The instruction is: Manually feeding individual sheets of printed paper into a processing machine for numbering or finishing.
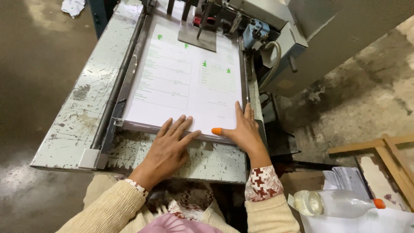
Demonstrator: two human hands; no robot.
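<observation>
**Both hands flat on printed sheet stack at machine feed desk**

A stack of paper (185, 82) lies on the metal desk (86, 103) of a machine, squared between a dark side rail (118, 82) on the left and a guide on the right. The top sheet is white, printed with pale grey boxed panels and small green marks near the upper left and the centre right. The near edge of the stack shows as a thin layered band just above the worn, paint-chipped surface of the desk. The far edge runs under the machine's feed head (207, 21), where a grey plate rests on the sheet.

The left hand (170, 146) lies open and flat, fingers spread, fingertips on the near edge of the stack, palm over the desk; it grips nothing. The right hand (243, 127) is also open, fingers extended along the stack's right near corner, pressing on the sheet rather than closing round it. Its thumb carries an orange rubber tip (217, 131), which touches the near edge of the paper.

To the lower right, well apart from the stack, a clear plastic bottle (332, 203) with an orange cap lies on its side beside a bundle of papers (349, 177) and a wooden frame (388, 157). A white rag (72, 6) lies on the concrete floor (34, 64) at upper left.
</observation>
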